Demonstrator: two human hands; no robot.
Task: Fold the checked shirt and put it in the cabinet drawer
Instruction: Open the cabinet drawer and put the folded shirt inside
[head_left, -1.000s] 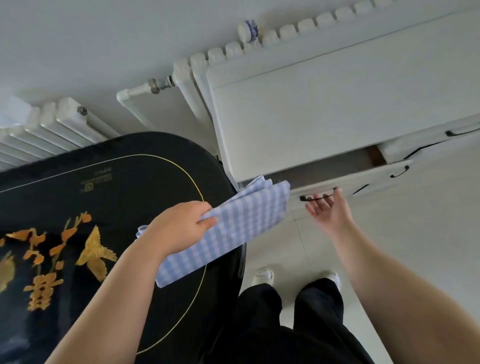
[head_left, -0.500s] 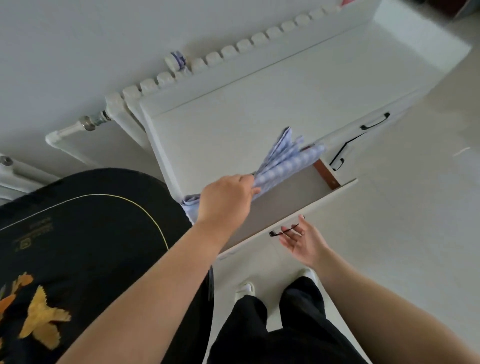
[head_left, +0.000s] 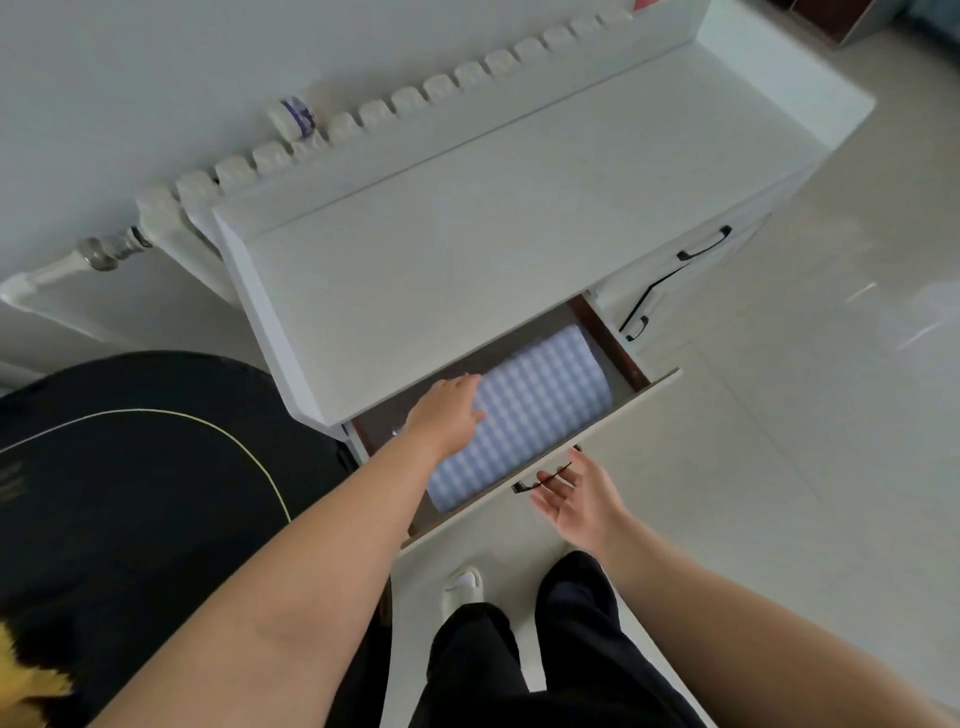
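**Folded checked shirt in open cabinet drawer, both hands present**

Item 1. Person's legs in dark trousers (head_left: 524, 670), seen from above, with one white shoe (head_left: 462, 582) on the pale tiled floor (head_left: 779, 441).

Item 2. Black table (head_left: 156, 493) with a thin gold oval line, at lower left, just beside the cabinet.

Item 3. Right hand (head_left: 579, 499), palm upward, fingers relaxed and slightly spread. The fingertips lie at the black handle (head_left: 545, 475) on the drawer front; whether they hook it or only touch it cannot be told. This hand is apart from the shirt, with the drawer front between.

Item 4. Drawer (head_left: 597, 415), pulled out from the white cabinet (head_left: 493, 234), brown inner side walls showing.

Item 5. Checked shirt (head_left: 540, 410), blue and white, folded into a long flat bundle. It lies inside the drawer, running along it from the near left end to the far right end.

Item 6. Left hand (head_left: 447, 415), reaching into the drawer, fingers extended and close together, resting flat on the shirt's upper left part. The fabric spreads beyond the fingertips to the right and under the wrist toward the viewer. No pinch is visible.

Item 7. Further black handles (head_left: 704, 244) on the cabinet's right-hand fronts.

Item 8. White radiator (head_left: 363, 111) behind the cabinet, against the wall.
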